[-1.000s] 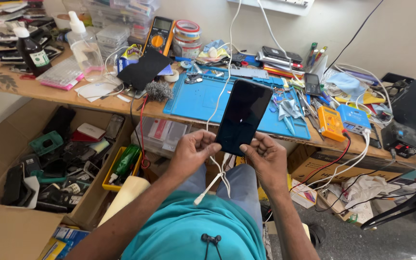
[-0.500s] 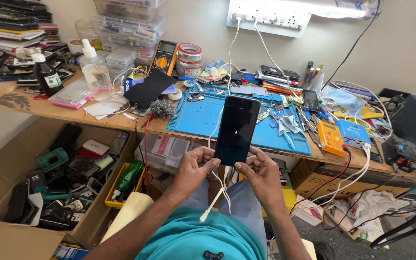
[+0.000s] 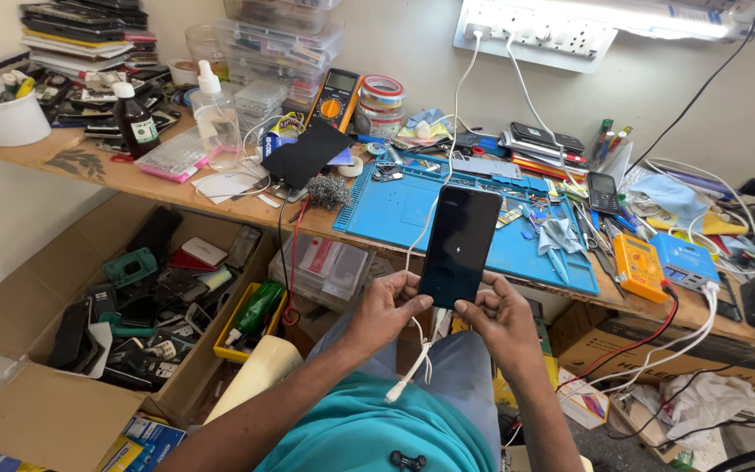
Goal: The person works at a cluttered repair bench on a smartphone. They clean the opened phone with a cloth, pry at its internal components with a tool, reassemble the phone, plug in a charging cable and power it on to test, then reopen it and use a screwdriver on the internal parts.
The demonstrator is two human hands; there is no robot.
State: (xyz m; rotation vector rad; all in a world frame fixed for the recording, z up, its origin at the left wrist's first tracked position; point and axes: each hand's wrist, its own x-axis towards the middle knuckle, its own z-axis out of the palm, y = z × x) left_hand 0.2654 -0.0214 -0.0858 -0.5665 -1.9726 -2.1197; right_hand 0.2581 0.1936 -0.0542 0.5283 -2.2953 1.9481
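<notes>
Black smartphone (image 3: 460,245) held upright above the lap, in front of the blue work mat (image 3: 395,210), dark screen faintly lit at centre; gripped at its lower left edge by left hand (image 3: 384,308), fingers curled and thumb pressed on the edge; lower right corner pinched by right hand (image 3: 502,316); white cable (image 3: 415,363) plugged into the base, hanging between both hands; yellow multimeter (image 3: 335,98) well behind on wooden bench (image 3: 89,166)

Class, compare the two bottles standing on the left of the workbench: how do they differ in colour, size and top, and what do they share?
The dark bottle is brown glass or plastic with a white cap and a pale label; the clear bottle is see-through and shows no label. The clear bottle is taller and wider than the dark bottle. The clear bottle ends in a pointed white nozzle, the dark bottle in a flat cap. Both stand upright, side by side.
</notes>
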